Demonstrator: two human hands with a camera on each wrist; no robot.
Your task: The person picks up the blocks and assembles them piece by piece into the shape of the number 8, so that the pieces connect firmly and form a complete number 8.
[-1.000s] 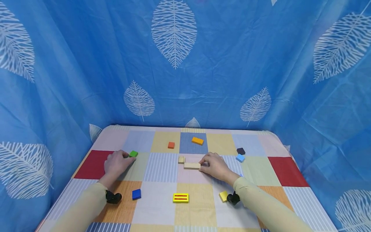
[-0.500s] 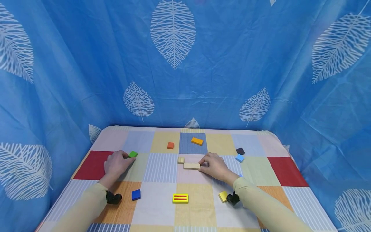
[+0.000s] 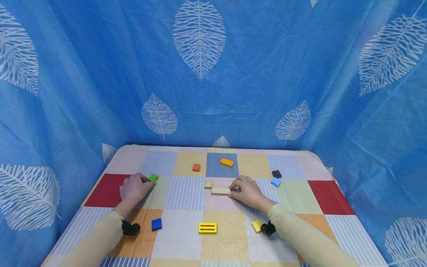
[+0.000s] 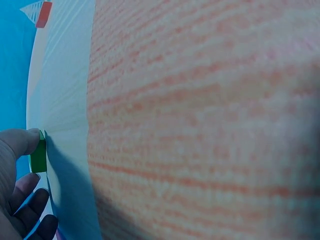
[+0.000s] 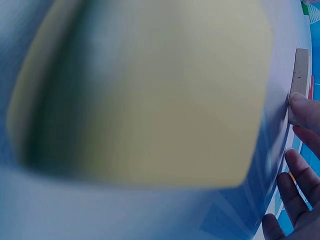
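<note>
The head view shows the yellow-and-red block (image 3: 208,228), blue block (image 3: 156,224) and yellow block (image 3: 256,226) lying nearest, none visibly shifted over the last second. Beyond them, the right hand (image 3: 247,192) still pinches the right end of the long wooden block (image 3: 220,191), the small striped block (image 3: 208,184) just beside its far left corner, while the left hand (image 3: 133,188) still pinches the green block (image 3: 153,177) well to the left, both hands' other fingers apart. Farther off, the orange block (image 3: 227,162) and red-orange block (image 3: 196,167) are likewise unmoved, so the work appears paused, both pieces held in place.
</note>
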